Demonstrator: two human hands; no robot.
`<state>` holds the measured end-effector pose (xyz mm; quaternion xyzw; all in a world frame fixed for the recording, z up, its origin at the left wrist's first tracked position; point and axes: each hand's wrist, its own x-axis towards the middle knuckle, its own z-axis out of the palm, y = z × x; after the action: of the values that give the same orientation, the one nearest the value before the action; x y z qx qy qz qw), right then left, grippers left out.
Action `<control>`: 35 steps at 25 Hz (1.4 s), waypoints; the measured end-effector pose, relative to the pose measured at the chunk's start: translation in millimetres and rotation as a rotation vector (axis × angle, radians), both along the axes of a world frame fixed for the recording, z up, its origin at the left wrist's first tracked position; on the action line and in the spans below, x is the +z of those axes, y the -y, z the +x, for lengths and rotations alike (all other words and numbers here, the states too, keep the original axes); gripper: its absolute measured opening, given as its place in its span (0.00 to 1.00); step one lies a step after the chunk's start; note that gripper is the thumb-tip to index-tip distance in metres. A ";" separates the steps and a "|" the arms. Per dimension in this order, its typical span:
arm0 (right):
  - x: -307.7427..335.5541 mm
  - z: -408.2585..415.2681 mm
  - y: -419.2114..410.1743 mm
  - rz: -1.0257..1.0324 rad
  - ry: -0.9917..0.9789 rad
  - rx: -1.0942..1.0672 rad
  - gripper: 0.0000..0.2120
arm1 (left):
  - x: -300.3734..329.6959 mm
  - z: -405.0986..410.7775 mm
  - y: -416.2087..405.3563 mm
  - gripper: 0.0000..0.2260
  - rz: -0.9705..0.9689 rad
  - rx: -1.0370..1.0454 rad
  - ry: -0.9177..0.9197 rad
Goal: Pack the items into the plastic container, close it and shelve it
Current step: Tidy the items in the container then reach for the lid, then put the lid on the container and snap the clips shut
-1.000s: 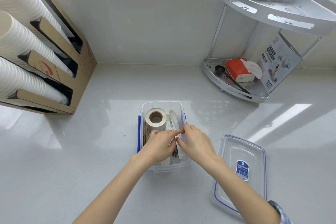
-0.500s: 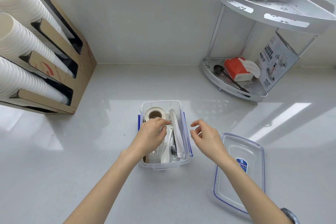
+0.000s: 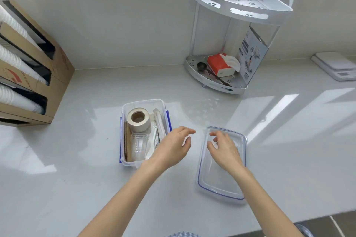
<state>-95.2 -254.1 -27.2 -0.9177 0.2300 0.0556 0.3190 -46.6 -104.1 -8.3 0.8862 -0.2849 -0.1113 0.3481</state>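
Right hand, open and empty, hovers over the lid, whose long axis runs away from the person; left hand, equally empty, sits beside the container.

We see a glossy white countertop. Directly on it: open plastic container near centre, its clear lid lying flat just right of it, apart. Far right, a white two-tier corner rack. At the far right edge, a white scale. Left side, a cardboard cup dispenser.
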 end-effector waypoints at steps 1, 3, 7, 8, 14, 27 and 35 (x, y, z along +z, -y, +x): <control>-2.4 -7.4 6.6 -0.020 -0.028 -0.017 0.17 | -3.6 -6.5 8.1 0.16 0.015 -0.017 -0.014; -6.8 -22.6 19.1 -0.051 -0.062 -0.058 0.18 | -13.5 -18.4 22.6 0.17 0.074 -0.038 -0.053; -14.5 -49.0 40.7 -0.099 -0.121 -0.144 0.23 | -34.2 -37.1 40.7 0.21 0.256 0.002 -0.157; -16.7 -54.2 44.6 -0.113 -0.152 -0.159 0.23 | -38.1 -40.7 42.9 0.22 0.303 0.021 -0.169; -29.0 -72.9 55.6 -0.133 -0.285 -0.175 0.18 | -48.0 -52.7 48.6 0.18 0.399 0.144 -0.309; -12.8 -55.7 51.2 -0.002 0.044 -0.244 0.14 | -18.5 -47.2 43.7 0.17 -0.035 0.318 -0.383; 21.9 -12.1 2.1 0.107 0.278 -0.100 0.11 | 15.5 -23.7 -27.4 0.11 -0.217 0.494 -0.301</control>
<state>-107.3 -256.2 -5.3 -0.8856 0.2257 -0.0756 0.3987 -70.4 -76.7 7.2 0.8597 -0.0163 -0.1223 0.4956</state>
